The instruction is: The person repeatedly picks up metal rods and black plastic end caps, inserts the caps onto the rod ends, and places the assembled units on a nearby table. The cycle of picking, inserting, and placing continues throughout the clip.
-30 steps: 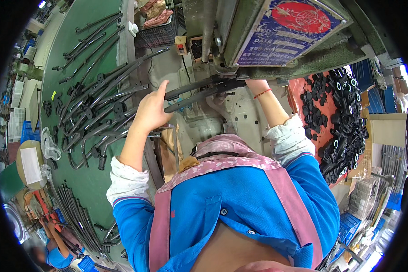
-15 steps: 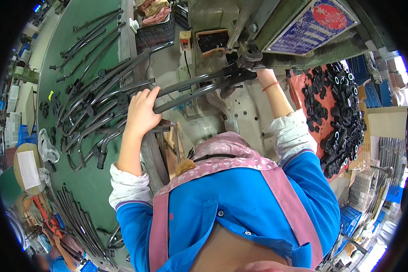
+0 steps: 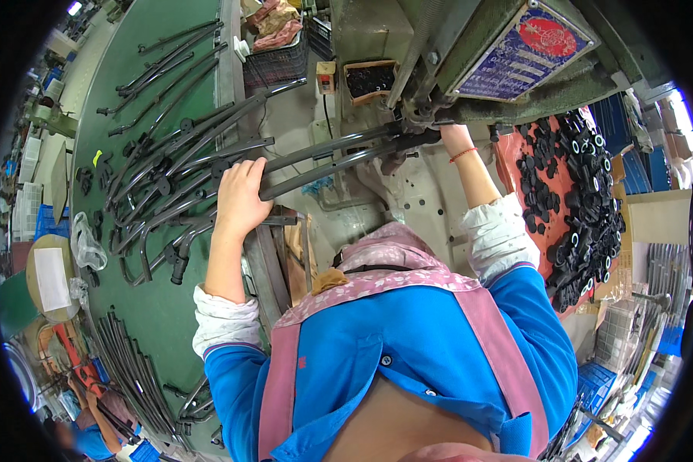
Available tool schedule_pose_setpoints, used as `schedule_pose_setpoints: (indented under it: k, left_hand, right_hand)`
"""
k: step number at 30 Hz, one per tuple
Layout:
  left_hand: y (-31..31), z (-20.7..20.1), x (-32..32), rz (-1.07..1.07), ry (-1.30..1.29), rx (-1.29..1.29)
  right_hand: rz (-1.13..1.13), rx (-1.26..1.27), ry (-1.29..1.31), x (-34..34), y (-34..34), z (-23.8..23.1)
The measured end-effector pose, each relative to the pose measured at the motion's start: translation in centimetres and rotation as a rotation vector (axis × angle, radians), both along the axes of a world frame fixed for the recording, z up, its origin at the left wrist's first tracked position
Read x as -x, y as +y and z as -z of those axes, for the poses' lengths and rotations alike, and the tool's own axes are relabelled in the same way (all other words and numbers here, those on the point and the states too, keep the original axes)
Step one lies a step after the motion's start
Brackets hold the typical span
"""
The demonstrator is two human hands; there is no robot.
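At the left, more dark bent tubes (image 3: 164, 185) lie heaped on the green table (image 3: 142, 308); their overlaps make single pieces hard to separate. Just left of the frame's centre, the left hand (image 3: 242, 194) is closed over a pair of dark tubes (image 3: 327, 170), its fingers curled on top, the covered ends hidden. The tubes slant up to upper centre, where their far ends are lost beneath the green machine (image 3: 547, 108). Right of there, the right hand (image 3: 456, 140) reaches under the machine; its fingers are hidden, so I cannot tell its grip or opening. The step in hand appears to be positioning the tubes at the machine; the next move probably calls for steady support from the left hand.
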State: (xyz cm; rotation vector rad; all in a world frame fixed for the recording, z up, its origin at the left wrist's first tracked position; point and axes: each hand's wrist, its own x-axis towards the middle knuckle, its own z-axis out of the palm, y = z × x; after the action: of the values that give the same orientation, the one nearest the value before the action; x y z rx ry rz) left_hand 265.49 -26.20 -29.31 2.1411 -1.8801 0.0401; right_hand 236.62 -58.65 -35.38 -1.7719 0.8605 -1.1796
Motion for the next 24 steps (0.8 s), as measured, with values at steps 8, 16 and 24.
schedule_pose_setpoints:
  k: [8,16,24]
  left_hand:
    - [0.6,0.2,0.0,0.004,0.003,0.011]
    - [2.8,-3.8,2.5,0.009,-0.008,0.13]
    - [7.8,-0.3,7.9,0.1,0.15,0.003]
  right_hand:
    - [-0.019,0.026,0.057,1.5,1.1,0.4]
    - [-0.087,0.226,0.45,8.2,-1.0,-0.3]
    - [-0.155,0.522,0.564,5.4,-3.3,2.2]
